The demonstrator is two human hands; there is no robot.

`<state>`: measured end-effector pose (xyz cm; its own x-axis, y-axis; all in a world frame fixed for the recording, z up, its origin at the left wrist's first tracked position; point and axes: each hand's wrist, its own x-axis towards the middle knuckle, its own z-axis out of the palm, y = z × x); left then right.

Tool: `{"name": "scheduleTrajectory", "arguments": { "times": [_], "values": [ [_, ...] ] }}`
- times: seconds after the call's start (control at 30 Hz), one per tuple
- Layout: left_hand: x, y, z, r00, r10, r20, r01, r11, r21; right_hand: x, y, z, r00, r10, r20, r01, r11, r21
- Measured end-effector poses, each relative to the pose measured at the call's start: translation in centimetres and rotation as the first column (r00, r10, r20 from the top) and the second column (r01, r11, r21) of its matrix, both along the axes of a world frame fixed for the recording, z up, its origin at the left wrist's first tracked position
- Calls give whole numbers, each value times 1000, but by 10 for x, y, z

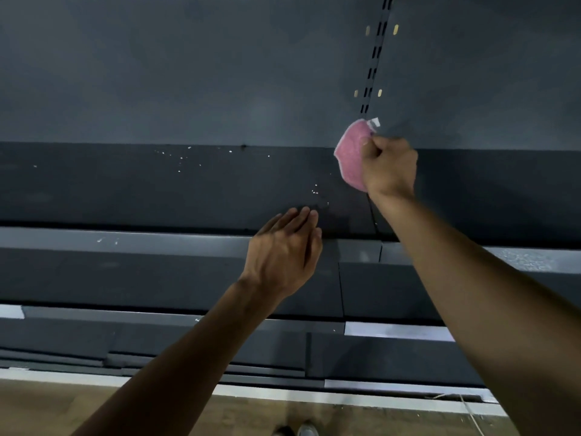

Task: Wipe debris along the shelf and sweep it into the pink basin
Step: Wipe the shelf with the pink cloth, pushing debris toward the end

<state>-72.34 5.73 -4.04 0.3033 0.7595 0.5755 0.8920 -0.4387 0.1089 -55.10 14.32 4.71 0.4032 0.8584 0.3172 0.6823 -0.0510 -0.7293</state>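
The right hand (pixel 390 165) clenches a crumpled pink cloth (pixel 352 155) at the back of the dark grey metal shelf (pixel 125 190); the left hand (pixel 283 250) hovers relaxed, fingers straight, over its front edge. Small white debris specks (pixel 188 158) lie scattered on the shelf, left of the cloth.

No legible text, labels or numbers anywhere.

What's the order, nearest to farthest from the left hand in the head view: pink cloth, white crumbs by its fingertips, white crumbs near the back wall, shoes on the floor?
1. White crumbs by its fingertips, just ahead of the left hand.
2. Pink cloth, up right, gripped by the right hand.
3. White crumbs near the back wall, up left.
4. Shoes, bottom edge.
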Motion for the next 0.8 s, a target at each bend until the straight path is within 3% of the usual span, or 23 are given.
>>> {"name": "scheduleTrajectory", "arguments": {
  "times": [0.1, 0.23, 0.4, 0.63, 0.8],
  "values": [
    [-2, -1, -4, 1000, 8, -26, -8, 1000, 0, -1, -5, -20, 964, -29, 266, 57, 994, -97],
    [-2, -1, -4, 999, 3, -35, -3, 1000, 16, -15, -12, -49, 919, 152, 364, -37, 952, -304],
    [0, -1, -5, 999, 22, -31, -21, 999, 28, -26, -6, -49, 856, 188, 481, -1, 932, -362],
    [3, 0, -7, 999, 44, -20, -43, 999, 23, -21, 3, -38, 913, 154, 377, -16, 938, -345],
    [4, -2, -4, 998, 48, -37, -49, 999, -9, -36, -4, -34, 921, 257, 292, -177, 946, -273]
  ]
}}
